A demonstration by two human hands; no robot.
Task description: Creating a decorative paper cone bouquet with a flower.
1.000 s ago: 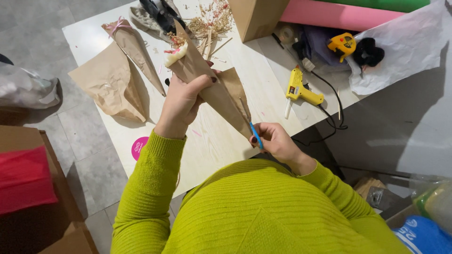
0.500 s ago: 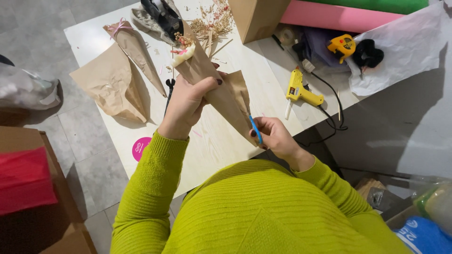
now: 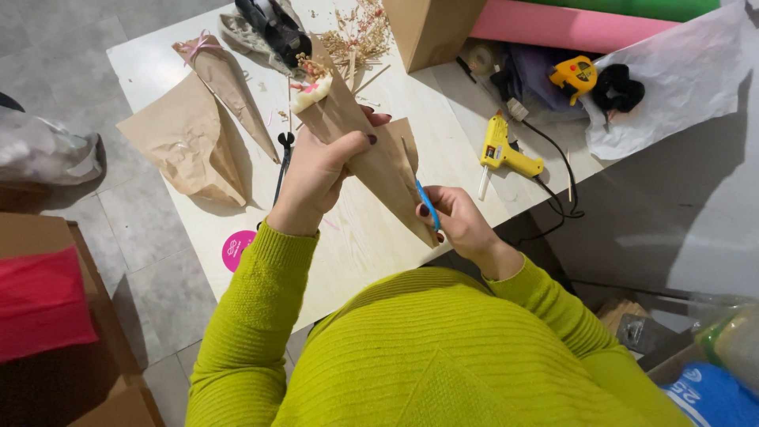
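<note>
My left hand [image 3: 320,170] grips a brown paper cone [image 3: 371,150] near its wide top, where dried flowers and a white tuft stick out. The cone's point slants down to the right. My right hand [image 3: 458,221] is shut on a pair of blue-handled scissors [image 3: 428,205], whose blades lie against the cone's lower edge. Both hands are held above the pale wooden table [image 3: 364,237].
Two more paper cones [image 3: 202,130] lie at the table's left, black scissors [image 3: 282,162] beside them. A yellow glue gun [image 3: 502,150] with a black cable lies at the right. Dried sprigs [image 3: 364,32], a cardboard box [image 3: 431,28], a pink roll [image 3: 569,24] and white paper [image 3: 680,79] sit behind.
The cone and my left hand have shifted slightly up and to the right. My right hand has slid the scissors a little along the cone's lower edge.
</note>
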